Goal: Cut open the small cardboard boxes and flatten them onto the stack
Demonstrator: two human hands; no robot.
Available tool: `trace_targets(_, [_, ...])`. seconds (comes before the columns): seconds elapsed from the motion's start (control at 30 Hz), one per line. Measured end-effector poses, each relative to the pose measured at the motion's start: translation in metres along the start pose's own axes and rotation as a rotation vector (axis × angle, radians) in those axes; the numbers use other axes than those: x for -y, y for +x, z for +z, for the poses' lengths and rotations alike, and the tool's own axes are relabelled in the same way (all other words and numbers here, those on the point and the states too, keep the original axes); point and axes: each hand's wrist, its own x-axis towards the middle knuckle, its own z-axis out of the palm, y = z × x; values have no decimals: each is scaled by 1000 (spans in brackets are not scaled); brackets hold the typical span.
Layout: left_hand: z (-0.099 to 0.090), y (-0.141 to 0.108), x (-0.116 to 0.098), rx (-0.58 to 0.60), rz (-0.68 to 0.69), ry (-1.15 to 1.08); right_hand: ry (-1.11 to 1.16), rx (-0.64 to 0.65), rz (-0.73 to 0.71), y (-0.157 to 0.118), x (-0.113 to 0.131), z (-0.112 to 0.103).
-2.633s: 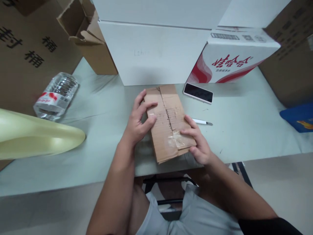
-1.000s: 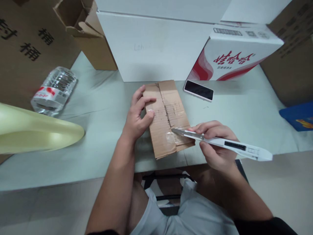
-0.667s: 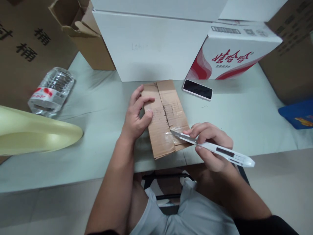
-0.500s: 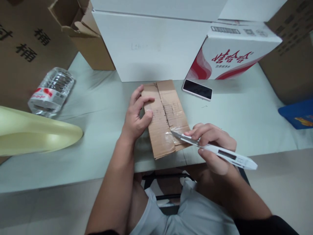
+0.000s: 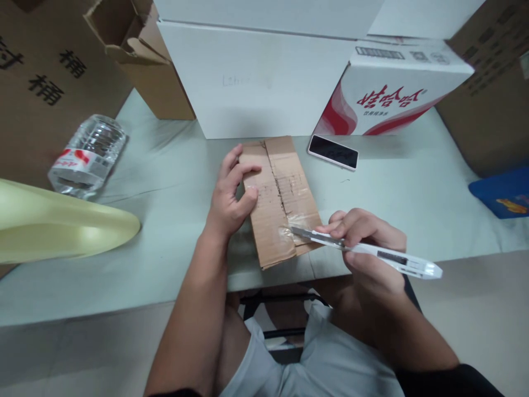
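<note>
A flat brown cardboard box [image 5: 275, 220] lies at the table's front edge, with a dark seam down its middle and clear tape over its lower part. My left hand [image 5: 233, 193] grips its left side, thumb and index finger on top and the other fingers at the edge. In my right hand [image 5: 367, 237] is a white utility knife [image 5: 397, 259] with its blade out. The blade's tip is at the taped lower part of the seam; whether it has gone through the tape I cannot tell.
Behind the box stand a large white box [image 5: 256, 82] and a red-and-white carton [image 5: 384, 99]. A phone [image 5: 334, 151] lies to the right. On the left are a water bottle [image 5: 88, 154], a yellow curved object [image 5: 70, 226] and an open carton [image 5: 157, 88]. A blue object [image 5: 502, 193] sits far right.
My right hand and the utility knife have shifted slightly right, the blade tip a little down along the seam. My left hand and the cardboard box have stayed in place.
</note>
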Motion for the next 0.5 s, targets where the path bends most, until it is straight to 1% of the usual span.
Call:
trace_targets(0.07, [0, 0, 0, 0, -2, -5, -12, 30, 18, 1, 1, 1])
trace_targets(0.13, [0, 0, 0, 1, -3, -10, -37, 91, 27, 3, 1, 1])
trace_targets(0.2, [-1, 0, 1, 4, -4, -7, -49, 132, 3, 3, 0, 1])
trace_targets(0.23, [-1, 1, 1, 8, -6, -4, -46, 131, -17, 3, -1, 0])
trace_targets(0.3, [-1, 1, 1, 9, -11, -2, -26, 93, -46, 0, -2, -1])
trace_targets(0.37, [0, 1, 0, 7, -16, -3, 11, 48, -47, -3, -2, -2])
trace_targets(0.5, [1, 1, 1, -9, 1, -8, 40, -18, -75, -3, 6, -3])
